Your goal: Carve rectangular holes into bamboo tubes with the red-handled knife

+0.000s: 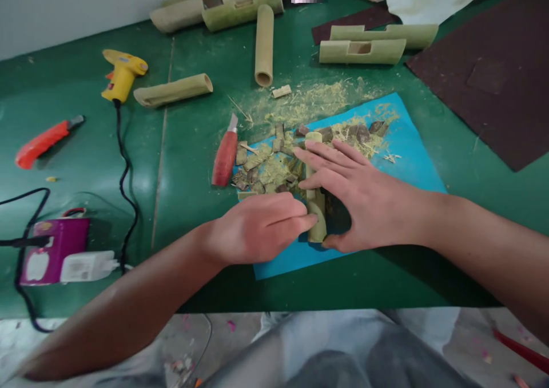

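A short, pale green bamboo piece [317, 228] lies lengthwise away from me on a blue sheet [416, 154]. My right hand [369, 199] holds it from the right, fingers stretched across its far part and thumb at its near end. Closed, my left hand [266, 228] touches its left side near the bottom; whatever sits inside those fingers is hidden. Bamboo shavings [274, 171] and small dark brown chips [326, 134] are scattered beyond both hands. To the left of them lies a red-handled knife [224, 158], its short blade pointing away.
Notched bamboo pieces [362, 52] lie at the back, near an upright-looking bamboo tube [265, 45]. At left are another tube [174, 91], a yellow glue gun [122, 74], an orange utility knife [47, 142] and a purple power block [64, 245]. A dark brown sheet [493, 79] covers the right.
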Demonstrator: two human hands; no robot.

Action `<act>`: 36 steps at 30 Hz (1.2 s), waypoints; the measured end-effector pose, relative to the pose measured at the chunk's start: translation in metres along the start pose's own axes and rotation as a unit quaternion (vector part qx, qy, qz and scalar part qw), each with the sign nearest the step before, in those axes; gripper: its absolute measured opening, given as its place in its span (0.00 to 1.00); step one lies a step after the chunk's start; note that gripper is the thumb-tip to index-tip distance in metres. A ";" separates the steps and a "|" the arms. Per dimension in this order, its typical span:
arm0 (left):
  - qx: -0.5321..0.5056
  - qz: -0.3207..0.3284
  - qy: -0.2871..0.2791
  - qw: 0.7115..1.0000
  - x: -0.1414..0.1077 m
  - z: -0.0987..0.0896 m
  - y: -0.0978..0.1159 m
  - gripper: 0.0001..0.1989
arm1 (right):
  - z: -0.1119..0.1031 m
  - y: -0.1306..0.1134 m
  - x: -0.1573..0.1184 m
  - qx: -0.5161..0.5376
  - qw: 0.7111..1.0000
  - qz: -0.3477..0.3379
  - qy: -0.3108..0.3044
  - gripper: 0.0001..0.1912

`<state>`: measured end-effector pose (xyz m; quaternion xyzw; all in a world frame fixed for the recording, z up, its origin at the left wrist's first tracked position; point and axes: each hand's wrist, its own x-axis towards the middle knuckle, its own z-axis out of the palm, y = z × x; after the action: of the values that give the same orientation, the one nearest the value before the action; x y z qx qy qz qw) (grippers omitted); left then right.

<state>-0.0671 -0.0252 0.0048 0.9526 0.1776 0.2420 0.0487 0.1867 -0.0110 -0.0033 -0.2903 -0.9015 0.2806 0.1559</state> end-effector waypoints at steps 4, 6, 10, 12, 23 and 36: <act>0.015 -0.020 -0.023 0.999 -0.002 -0.003 -0.005 0.20 | -0.002 0.000 0.001 -0.008 1.000 -0.005 -0.015 0.38; 0.016 -0.016 -0.022 0.999 -0.003 -0.005 -0.008 0.19 | -0.003 0.000 0.001 -0.015 1.000 -0.006 -0.012 0.39; -0.039 0.011 -0.029 0.999 -0.004 -0.011 -0.006 0.14 | -0.005 -0.001 -0.001 -0.040 0.999 -0.022 -0.008 0.42; -0.072 0.023 -0.038 0.996 -0.003 -0.013 -0.002 0.12 | -0.007 0.001 -0.002 -0.057 0.998 -0.035 -0.011 0.44; -0.055 0.022 -0.068 0.996 0.000 -0.016 0.013 0.15 | -0.007 0.001 0.000 -0.084 0.995 -0.042 -0.018 0.44; -0.055 0.017 -0.094 0.994 0.001 -0.019 0.015 0.20 | -0.002 0.004 0.003 -0.043 0.998 -0.034 -0.016 0.41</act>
<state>-0.0707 -0.0384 0.0242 0.9699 0.1424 0.1612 0.1138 0.1873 -0.0057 -0.0039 -0.2617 -0.9244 0.2405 0.1386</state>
